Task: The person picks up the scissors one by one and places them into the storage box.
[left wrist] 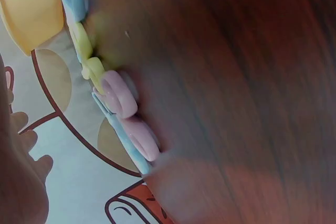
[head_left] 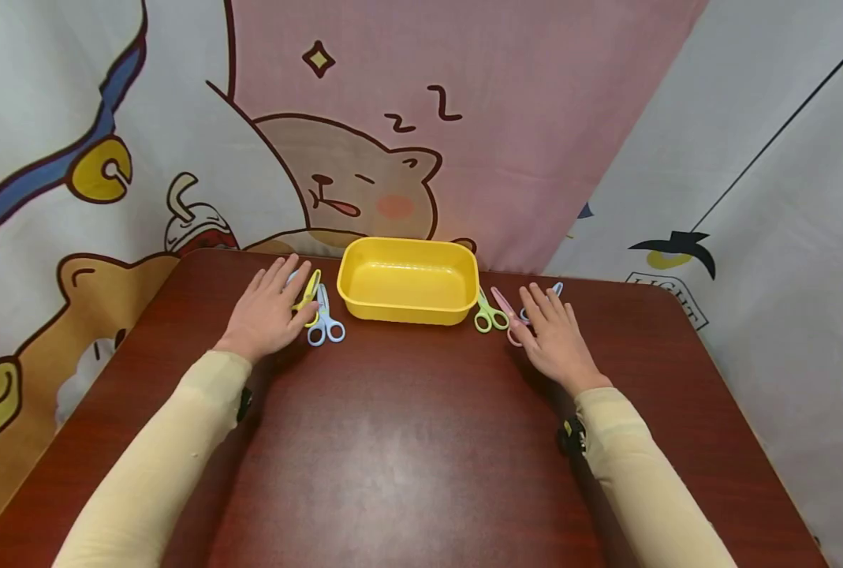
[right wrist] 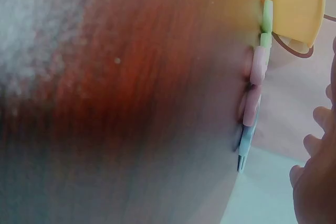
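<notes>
My left hand (head_left: 268, 308), palm down with fingers straight, overlaps a group of small scissors left of the yellow basin (head_left: 408, 314). Beside its thumb lie blue scissors (head_left: 323, 315) and yellow scissors (head_left: 313, 285). The left wrist view adds pink scissors (left wrist: 119, 95), which the hand hides from the head view, and a blue pair (left wrist: 131, 148) behind them. On the basin's other side, my right hand (head_left: 552, 339) is likewise flat with fingers spread, partly covering pink scissors (head_left: 501, 300) and blue scissors (head_left: 557, 289). Green scissors (head_left: 490, 315) lie against the basin's right side. Both hands hold nothing.
The basin stands near the far edge of a dark red-brown table (head_left: 393, 442). Right behind that edge hangs a cartoon-printed curtain (head_left: 520, 142), continuing along both sides. Dark wrist devices (head_left: 572, 435) show under the cuffs.
</notes>
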{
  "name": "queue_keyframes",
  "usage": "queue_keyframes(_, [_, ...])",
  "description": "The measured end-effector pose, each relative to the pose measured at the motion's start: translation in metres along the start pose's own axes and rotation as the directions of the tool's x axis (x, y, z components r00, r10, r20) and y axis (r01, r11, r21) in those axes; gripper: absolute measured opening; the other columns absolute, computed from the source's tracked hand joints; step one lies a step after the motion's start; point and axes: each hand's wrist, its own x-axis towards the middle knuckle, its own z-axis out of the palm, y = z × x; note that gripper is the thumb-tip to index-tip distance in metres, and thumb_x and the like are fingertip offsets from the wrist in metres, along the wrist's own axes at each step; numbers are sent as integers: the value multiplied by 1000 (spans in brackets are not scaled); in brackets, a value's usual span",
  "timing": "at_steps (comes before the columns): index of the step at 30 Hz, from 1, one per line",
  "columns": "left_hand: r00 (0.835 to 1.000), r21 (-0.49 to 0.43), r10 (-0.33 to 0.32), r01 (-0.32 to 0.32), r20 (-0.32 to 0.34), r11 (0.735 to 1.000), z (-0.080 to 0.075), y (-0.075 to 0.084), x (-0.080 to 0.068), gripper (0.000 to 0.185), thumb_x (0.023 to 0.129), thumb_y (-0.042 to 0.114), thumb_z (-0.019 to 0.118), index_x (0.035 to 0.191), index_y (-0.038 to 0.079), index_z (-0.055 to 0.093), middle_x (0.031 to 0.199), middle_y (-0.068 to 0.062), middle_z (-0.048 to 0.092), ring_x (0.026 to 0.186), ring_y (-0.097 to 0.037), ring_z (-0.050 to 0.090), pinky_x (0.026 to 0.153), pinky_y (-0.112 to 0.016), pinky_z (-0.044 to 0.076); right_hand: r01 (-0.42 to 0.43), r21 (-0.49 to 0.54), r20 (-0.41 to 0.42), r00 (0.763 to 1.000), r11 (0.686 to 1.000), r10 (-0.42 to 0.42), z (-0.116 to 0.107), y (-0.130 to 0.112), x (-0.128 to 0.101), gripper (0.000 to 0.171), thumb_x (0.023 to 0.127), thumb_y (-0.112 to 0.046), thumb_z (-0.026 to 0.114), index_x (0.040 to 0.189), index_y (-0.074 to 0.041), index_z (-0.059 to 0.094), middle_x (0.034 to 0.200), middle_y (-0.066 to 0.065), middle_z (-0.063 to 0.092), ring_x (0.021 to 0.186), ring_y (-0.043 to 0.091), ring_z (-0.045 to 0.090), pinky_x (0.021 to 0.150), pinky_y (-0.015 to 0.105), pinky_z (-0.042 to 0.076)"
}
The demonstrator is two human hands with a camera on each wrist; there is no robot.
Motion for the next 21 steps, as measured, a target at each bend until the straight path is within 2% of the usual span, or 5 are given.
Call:
queue_keyframes(8, [1000,-65,-29,29,-2,997,2,8,3,78,107,55,39,166,8,19,171,-19,17,157,-40,14,126,-58,15,-16,39,-3,1000,999,16,0,-2,-2,72,109,-47,40,165,-8,19,172,19,15,158,43,6,124,66,6])
queue_keyframes(21, [999,-151,-35,32,-18,988,0,23,9,79,106,52,46,164,3,21,169,-22,21,156,-39,18,127,-54,18,-30,92,-14,999,995,31,1,1,-5,73,109,-45,45,165,-7,19,172,18,14,158,41,6,124,67,10])
